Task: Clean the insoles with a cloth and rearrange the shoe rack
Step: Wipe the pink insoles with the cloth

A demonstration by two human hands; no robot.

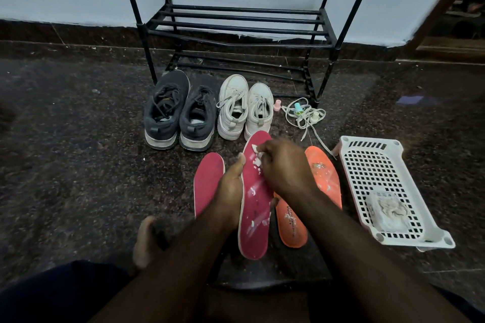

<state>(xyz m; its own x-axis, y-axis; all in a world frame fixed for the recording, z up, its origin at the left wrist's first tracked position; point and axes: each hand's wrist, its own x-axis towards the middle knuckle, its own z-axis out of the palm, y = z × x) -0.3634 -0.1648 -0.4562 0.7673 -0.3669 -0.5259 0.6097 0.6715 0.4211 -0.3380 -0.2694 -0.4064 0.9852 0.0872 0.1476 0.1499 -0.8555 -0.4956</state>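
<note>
Presently, I hold a red insole in my left hand and work at it with my right hand.

On the floor at far left stands a pair of dark sneakers, heels toward me; just right of them a pair of white sneakers; behind both, the black shoe rack against the wall, its visible shelves bare; nearer me a second red insole lies flat; my left hand grips the raised insole by its edge, thumb on top; white flecks mark its surface; my right hand's fingers are curled, pinching a small white scrap against the insole's upper part; to the right lie two orange insoles, loose white laces and a white perforated basket holding a crumpled cloth.
</note>
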